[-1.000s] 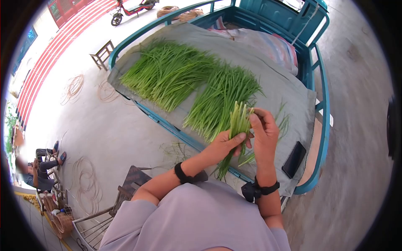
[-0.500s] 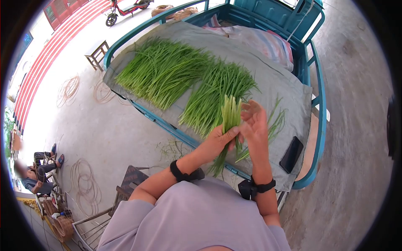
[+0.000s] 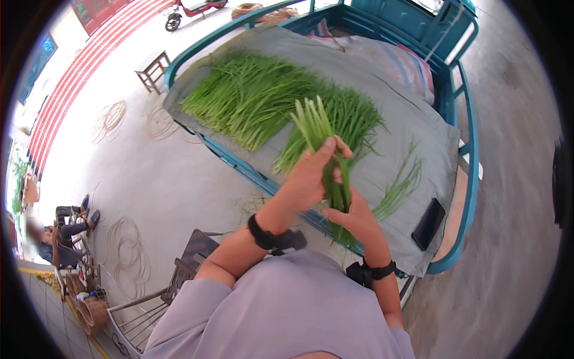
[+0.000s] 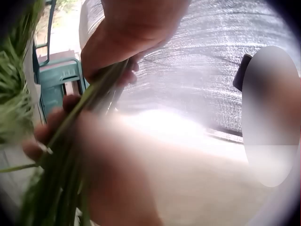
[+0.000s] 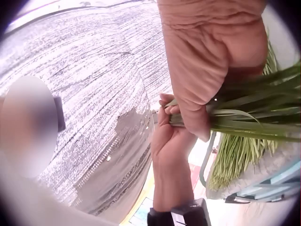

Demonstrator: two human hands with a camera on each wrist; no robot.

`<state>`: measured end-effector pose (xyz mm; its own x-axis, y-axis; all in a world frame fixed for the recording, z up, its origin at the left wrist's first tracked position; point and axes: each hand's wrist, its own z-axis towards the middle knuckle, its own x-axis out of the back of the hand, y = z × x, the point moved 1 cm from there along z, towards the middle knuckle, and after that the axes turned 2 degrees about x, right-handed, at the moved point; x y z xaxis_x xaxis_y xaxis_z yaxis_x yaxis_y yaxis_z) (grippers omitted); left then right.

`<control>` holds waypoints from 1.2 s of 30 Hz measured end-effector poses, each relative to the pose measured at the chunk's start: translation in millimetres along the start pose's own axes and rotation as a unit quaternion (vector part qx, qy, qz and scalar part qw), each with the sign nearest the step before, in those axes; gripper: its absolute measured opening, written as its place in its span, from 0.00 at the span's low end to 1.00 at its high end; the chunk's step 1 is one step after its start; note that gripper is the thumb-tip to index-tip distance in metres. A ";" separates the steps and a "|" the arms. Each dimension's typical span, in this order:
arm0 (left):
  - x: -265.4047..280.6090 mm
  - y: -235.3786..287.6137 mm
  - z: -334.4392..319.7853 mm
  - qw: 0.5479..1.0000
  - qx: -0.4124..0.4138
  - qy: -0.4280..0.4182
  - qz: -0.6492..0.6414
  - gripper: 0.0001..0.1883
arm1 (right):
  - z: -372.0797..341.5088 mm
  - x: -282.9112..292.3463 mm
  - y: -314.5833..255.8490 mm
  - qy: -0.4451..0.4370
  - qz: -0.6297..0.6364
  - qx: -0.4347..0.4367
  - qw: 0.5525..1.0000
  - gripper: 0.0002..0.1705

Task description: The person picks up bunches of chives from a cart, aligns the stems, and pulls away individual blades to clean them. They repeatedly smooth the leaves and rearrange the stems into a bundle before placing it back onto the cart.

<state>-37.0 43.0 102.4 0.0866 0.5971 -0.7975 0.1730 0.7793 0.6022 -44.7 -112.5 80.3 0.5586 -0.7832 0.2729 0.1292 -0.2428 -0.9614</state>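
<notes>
A bunch of green chives (image 3: 313, 122), pale cut ends pointing up and away, is held in front of the body. My left hand (image 3: 308, 179) grips it below the pale ends, thumb laid across the stalks. Lower down, my right hand (image 3: 357, 220) curls round the dark leaves; the right wrist view shows its thumb (image 5: 200, 125) over them. In the left wrist view the leaves (image 4: 61, 188) run between the two hands. Beyond the hands, two heaps of chives, a larger heap (image 3: 251, 99) and a smaller heap (image 3: 359, 116), lie on a grey sheet (image 3: 412, 119).
The sheet covers the bed of a blue cargo tricycle (image 3: 467, 119) with side rails. A phone (image 3: 428, 224) and some loose chives (image 3: 399, 190) lie at its right. Chairs (image 3: 197, 251), a stool (image 3: 153, 72) and a seated person (image 3: 66, 236) are on the left.
My right hand has gone from beside the pale ends down to the leaves and closed round them. My left hand has moved up with the bunch, whose pale ends now lean left.
</notes>
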 end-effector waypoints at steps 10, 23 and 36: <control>29.4 69.1 4.1 0.861 0.064 -0.114 0.491 0.37 | -27.4 15.0 -13.3 0.038 0.196 -0.084 0.976 0.13; 209.8 214.0 125.3 0.523 0.146 0.271 0.795 0.44 | -49.8 12.4 -1.3 0.181 0.245 -0.058 0.951 0.15; 189.3 216.2 150.6 0.458 0.104 0.019 0.883 0.36 | -42.8 -9.8 19.9 0.255 0.275 -0.096 0.922 0.15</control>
<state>164.6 295.9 76.3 0.2544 0.2683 0.9291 -0.0435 -0.9566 0.2881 -82.7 -134.2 59.9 0.0326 -0.9736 -0.2258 -0.2325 0.2123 -0.9491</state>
